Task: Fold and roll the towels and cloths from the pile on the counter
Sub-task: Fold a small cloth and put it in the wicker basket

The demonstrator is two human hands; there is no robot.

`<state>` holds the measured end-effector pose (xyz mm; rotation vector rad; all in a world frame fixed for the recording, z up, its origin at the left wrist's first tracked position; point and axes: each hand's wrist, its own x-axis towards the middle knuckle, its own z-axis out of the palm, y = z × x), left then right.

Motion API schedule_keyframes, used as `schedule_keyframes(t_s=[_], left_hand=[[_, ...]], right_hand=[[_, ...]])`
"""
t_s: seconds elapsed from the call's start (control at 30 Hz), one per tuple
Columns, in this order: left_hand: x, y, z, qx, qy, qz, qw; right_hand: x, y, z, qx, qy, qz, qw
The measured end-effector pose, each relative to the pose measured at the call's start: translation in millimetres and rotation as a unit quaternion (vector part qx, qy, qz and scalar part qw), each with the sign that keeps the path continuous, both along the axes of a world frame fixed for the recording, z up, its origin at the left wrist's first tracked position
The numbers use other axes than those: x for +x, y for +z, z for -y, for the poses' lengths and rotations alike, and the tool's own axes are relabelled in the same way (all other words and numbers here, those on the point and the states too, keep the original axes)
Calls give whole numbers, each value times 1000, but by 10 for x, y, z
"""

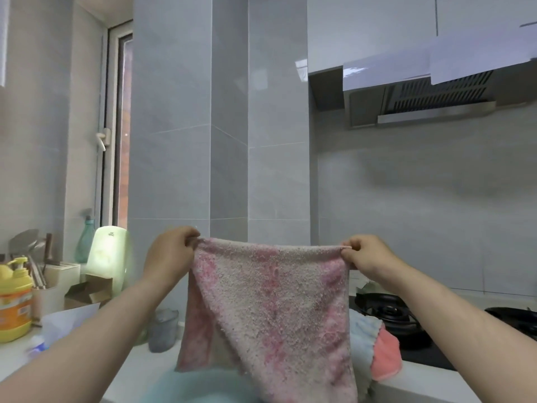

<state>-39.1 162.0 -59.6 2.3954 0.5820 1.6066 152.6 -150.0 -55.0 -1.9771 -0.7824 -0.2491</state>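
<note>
The left hand (171, 254) pinches one top corner of the pink-and-white towel (270, 301), thumb and fingers curled round the hem; the right hand (367, 257) pinches the opposite top corner in the same way; between them the upper edge is drawn nearly taut and level, and the towel hangs in the air in front of the tiled wall, clear of the desk (421, 385). It does not hang flat; on the left side a second layer shows behind the front face, so one lower part seems doubled or twisted; the bottom edge runs out of view.

Behind the towel's right side the pile of cloths (374, 344) lies on the desk, pale blue and coral pieces showing, just beside the gas stove (389, 311); a blue basin (197, 385) sits below the towel; a grey cup (162, 330) and a yellow soap bottle (14, 301) stand further left.

The step in hand looks like opening out one towel before its first fold; the task is likely early, since the pile waits. The next move probably calls for shaking the doubled part free, then either bringing the two corners together or laying the towel flat on a bare stretch of desk, away from the basin and the stove.
</note>
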Motion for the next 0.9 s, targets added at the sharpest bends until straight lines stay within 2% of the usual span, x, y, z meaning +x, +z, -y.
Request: schedule_keyframes(t_s=[0.1, 0.27, 0.37, 0.47, 0.63, 0.83, 0.9], left_hand=[[-84, 185, -3, 25, 29, -3, 999], [-167, 484, 159, -115, -45, 103, 987], [-202, 563, 258, -125, -53, 137, 981], [-198, 499, 200, -114, -33, 133, 984], [-91, 244, 54, -97, -1, 61, 993], [265, -147, -281, -144, 13, -13, 989], [442, -353, -425, -204, 4, -10, 979]], right_hand=[[-119, 159, 52, 37, -9, 39, 999], [-241, 369, -5, 159, 35, 8, 987], [-330, 451, -63, 188, 17, 30, 981], [-339, 408, -95, 171, -43, 73, 982], [-186, 197, -186, 118, -82, 69, 987], [187, -229, -459, 62, -113, 38, 991], [325, -417, -582, 47, -118, 16, 992]])
